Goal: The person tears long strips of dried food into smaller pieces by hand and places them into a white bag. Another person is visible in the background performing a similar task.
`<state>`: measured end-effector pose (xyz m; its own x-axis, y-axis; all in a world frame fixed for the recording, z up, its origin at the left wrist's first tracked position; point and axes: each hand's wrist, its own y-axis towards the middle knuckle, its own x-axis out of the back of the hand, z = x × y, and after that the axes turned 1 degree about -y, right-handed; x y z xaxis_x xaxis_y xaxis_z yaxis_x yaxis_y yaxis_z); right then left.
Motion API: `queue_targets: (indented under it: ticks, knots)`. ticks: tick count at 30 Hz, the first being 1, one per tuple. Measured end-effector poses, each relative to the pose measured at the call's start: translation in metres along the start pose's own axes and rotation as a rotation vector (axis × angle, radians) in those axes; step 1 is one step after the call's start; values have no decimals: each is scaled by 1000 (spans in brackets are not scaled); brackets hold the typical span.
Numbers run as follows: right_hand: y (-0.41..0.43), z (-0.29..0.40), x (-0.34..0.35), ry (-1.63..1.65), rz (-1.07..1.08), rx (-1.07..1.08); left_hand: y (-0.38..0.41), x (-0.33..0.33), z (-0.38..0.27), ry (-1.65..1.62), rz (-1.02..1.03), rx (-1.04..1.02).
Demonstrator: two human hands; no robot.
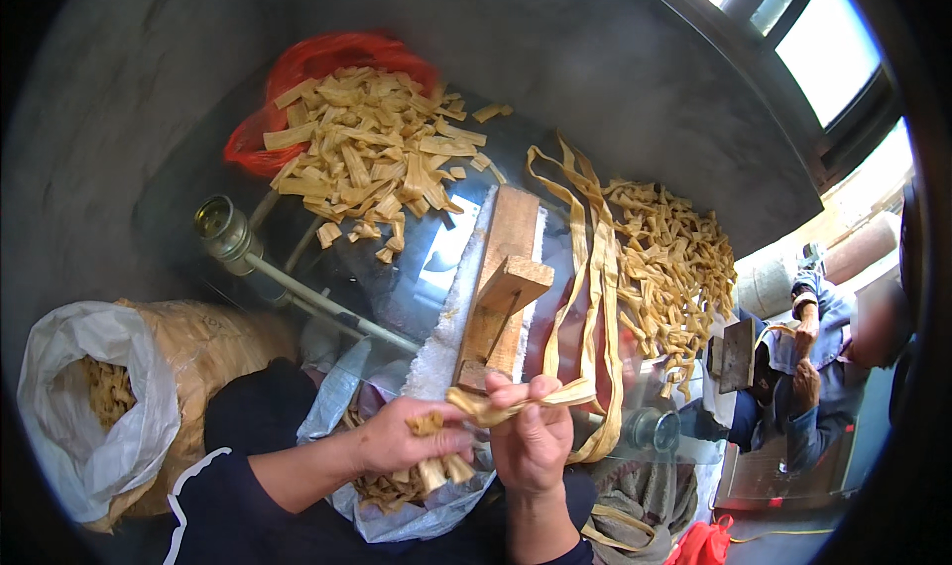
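Note:
My left hand (pixel 420 435) holds the folded or knotted end of a tan, flat dried strip, with small knotted pieces also in its fingers. My right hand (pixel 532 431) grips the same strip (pixel 573 392) further along, near the lower end of a wooden stand. That stand (pixel 506 268) is a board with an upright block and a thin blade or rod, lying on a white towel (pixel 439 342) on a glass table. Long strips (pixel 591 268) hang in loops right of it. Below my hands, an open plastic bag (pixel 416 513) holds knotted pieces.
Cut flat pieces (pixel 372 149) lie heaped on a red plastic bag (pixel 335 48). Knotted pieces (pixel 669 260) are piled at the right. A white-lined sack (pixel 52 416) stands at lower left. Another person (pixel 807 364) sits at right beside a similar wooden stand (pixel 736 357).

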<state>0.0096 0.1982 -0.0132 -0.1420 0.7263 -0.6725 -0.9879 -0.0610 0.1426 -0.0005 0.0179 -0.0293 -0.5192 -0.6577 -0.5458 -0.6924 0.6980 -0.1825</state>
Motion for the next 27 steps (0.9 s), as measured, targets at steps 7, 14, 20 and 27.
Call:
queue_targets:
  ticks: [7, 14, 20, 27]
  knots:
    - [-4, -9, -11, -549, -20, 80, -1, 2, -4, -50, -318, -134]
    - [6, 7, -4, -663, -360, -143, 11, 7, -20, 254, -446, -301]
    - [27, 6, 2, -1212, -269, 224, 31, 10, -23, 547, -508, -419]
    - [37, 8, 33, -1325, -442, 238, 36, 20, -20, 434, -562, -305]
